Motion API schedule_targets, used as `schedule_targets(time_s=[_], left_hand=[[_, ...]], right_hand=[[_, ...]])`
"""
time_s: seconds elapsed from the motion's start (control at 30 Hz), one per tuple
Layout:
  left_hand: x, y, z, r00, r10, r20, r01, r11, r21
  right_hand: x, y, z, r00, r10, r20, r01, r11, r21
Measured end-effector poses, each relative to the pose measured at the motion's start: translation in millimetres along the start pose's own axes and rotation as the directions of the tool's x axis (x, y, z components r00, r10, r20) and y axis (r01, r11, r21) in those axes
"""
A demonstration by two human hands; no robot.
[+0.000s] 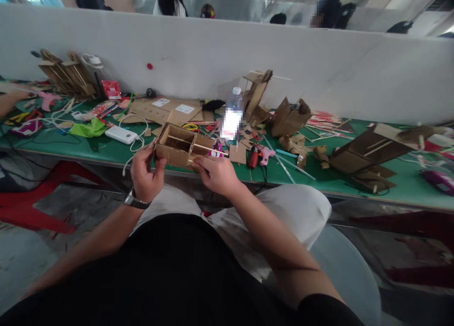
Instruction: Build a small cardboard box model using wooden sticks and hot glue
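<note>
An open cardboard box with a divider inside is held just above the near edge of the green table. My left hand grips its left end, thumb on the near wall. At the right end, the fingers of my right hand are closed at the box's near corner, by a thin wooden stick. That stick runs lengthwise through the box and sticks out on the right. Whether the right fingers pinch the box wall or a second stick end is hard to make out.
A white power strip with its cable lies left of the box. To the right are a pink glue gun, a plastic bottle and cardboard constructions. Flat cardboard lies behind. Another person's hand shows at far left.
</note>
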State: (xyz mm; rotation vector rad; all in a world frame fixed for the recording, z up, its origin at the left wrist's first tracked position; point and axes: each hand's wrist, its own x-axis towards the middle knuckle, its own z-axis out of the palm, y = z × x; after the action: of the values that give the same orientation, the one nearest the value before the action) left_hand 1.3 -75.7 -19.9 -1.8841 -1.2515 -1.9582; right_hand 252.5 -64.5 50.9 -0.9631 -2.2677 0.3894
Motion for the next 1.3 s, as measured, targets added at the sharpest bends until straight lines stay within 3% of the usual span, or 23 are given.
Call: schedule_targets(time_s=[0.07,0.13,0.27,0.33,0.4,0.5,0.6,0.7,0.8,0.87,0.97,1.1,1.23,1.3], left_hand=[[0,1,-0.9,1.0,-0.019,0.0,0.019,1.0,0.013],[0,2,-1.4,1.0,-0.011,0.0,0.011,1.0,0.015],[2,8,-2.0,0.999,0.038,0.008,-0.038,0.999,-0.035],[3,11,-2.0,0.999,0.05,0.011,-0.05,0.997,-0.053],[4,13,-1.7,0.998,0.058,0.012,-0.057,0.996,-0.069],[6,15,-1.1,0.997,0.073,0.001,-0.073,0.993,-0.091],[6,14,-0.8,0.997,0.08,-0.012,-0.081,0.991,-0.104],[5,13,-0.7,0.996,0.089,-0.009,-0.09,0.991,-0.102],[3,13,-0.2,0.995,0.097,0.007,-0.096,0.992,-0.088],[4,14,0.0,0.997,0.07,0.019,-0.068,0.992,-0.106],[9,18,-1.1,0.999,-0.013,0.039,0.019,0.986,-0.163],[26,22,-6.9,0.986,-0.089,0.138,0.121,0.962,-0.243],[39,22,-13.3,0.93,-0.176,0.323,0.268,0.926,-0.266],[42,21,-14.3,0.917,-0.221,0.333,0.314,0.914,-0.257]], right_hand=[[0,0,0,1.0,-0.005,0.005,0.005,1.0,0.02],[2,2,0,0.998,0.03,0.05,-0.038,0.983,0.178],[8,8,-3,0.946,0.13,0.298,-0.271,0.821,0.503],[9,9,-4,0.937,0.135,0.322,-0.293,0.806,0.515],[7,6,-5,0.968,0.108,0.228,-0.203,0.869,0.451],[2,0,-5,0.997,0.038,0.063,-0.051,0.974,0.221],[-1,-4,-3,1.0,0.005,0.0,-0.005,0.998,0.07],[1,-1,-1,0.999,0.025,0.048,-0.036,0.971,0.237],[7,4,-2,0.971,0.068,0.23,-0.176,0.856,0.486],[9,7,-5,0.949,0.087,0.302,-0.241,0.817,0.524],[9,5,-9,0.97,0.09,0.224,-0.177,0.896,0.407],[4,1,-9,0.997,0.006,0.072,-0.008,0.999,0.033],[1,1,-4,0.992,-0.105,0.066,0.119,0.956,-0.269],[0,1,-1,0.983,-0.172,0.069,0.185,0.922,-0.34]])
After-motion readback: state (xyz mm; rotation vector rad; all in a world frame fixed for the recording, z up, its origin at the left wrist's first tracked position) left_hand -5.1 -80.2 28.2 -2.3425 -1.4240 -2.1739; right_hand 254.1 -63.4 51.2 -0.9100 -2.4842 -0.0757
